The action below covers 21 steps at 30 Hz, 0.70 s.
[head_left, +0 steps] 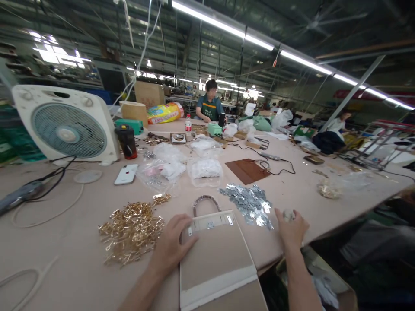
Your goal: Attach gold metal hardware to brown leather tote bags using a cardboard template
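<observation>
A beige bag panel with a pale band across its lower part lies in front of me, a curved handle at its top end. Small metal plates sit along its top edge, one of them a shiny plate near the right corner. My left hand grips the panel's upper left edge, thumb on top. To the right, over the table edge, my right hand is closed round a small greyish object whose kind I cannot make out. A heap of silver metal plates lies between that hand and the handle.
Gold-coloured metal fasteners are piled left of my left hand. Beyond lie a phone, plastic bags, a brown sheet and a corded tool. A box fan stands left. A co-worker sits across the table.
</observation>
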Available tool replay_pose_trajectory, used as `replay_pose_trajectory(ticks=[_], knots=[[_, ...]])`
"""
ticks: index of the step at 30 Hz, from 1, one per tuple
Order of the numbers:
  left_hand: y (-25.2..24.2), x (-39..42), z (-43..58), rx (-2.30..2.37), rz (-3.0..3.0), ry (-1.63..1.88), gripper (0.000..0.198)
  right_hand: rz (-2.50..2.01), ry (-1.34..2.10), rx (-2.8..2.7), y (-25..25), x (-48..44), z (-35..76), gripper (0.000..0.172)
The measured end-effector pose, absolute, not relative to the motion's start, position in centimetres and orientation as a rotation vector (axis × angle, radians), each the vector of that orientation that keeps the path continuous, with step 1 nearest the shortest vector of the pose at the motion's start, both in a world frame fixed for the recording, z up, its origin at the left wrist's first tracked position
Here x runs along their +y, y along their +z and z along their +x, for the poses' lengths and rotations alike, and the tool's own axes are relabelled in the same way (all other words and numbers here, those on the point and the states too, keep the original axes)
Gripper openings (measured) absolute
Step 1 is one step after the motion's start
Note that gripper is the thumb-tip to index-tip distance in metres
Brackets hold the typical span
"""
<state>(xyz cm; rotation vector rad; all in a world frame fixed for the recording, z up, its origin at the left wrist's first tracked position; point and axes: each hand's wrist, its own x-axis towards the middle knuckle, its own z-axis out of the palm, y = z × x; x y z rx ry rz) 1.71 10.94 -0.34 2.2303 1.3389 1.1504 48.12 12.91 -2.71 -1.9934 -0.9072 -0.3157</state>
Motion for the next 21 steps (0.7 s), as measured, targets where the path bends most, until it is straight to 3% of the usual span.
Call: replay_pose_trajectory(ticks=[6,13,16,21], knots=[[1.0,9.1,4.3,1.205,2.495,1.168,0.032,-2.145,-0.184,-1.055,-3.9,13.2,49.6,0.072],[2.1,9.6,10.8,1.066,2.568,0.8,0.064,-1.993,0.02,-0.76,-2.8,12.4,49.2,0.058],[1.8,10.2,12.1,1.12,2.562,0.766,0.062,-1.704,0.273,-0.637,-2.2,12.2,49.3,0.047],[1.8,10.2,12.8,1.155,2.557,0.769,0.058,-1.054,0.817,-0.572,0.4,12.9,44.9,0.045]])
